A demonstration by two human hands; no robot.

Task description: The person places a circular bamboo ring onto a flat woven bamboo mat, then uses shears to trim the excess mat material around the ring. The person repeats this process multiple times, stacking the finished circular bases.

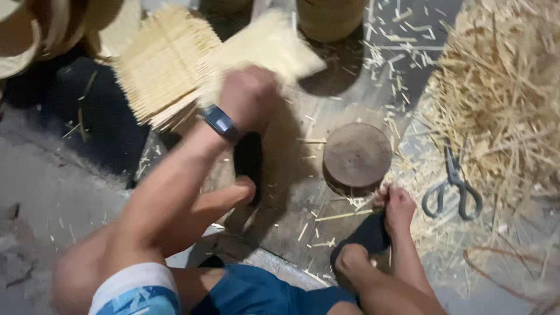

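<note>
My left hand (248, 96), with a dark blue watch (220, 122) on the wrist, reaches forward and grips a bundle of pale thin sticks (271, 46), which is blurred by motion. The bundle lies beside a flat stack of the same sticks (160, 67) on the floor. My right hand is out of the frame. Both my bare feet show in dark sandals, the left foot (233, 195) under my arm and the right foot (398, 207) near a round block.
A round dark wooden block (357, 154) sits on the floor in the middle. Grey-handled scissors (454, 186) lie at the edge of a large straw pile (501, 87) on the right. Woven baskets (26, 35) stand top left. Cut stick scraps litter the floor.
</note>
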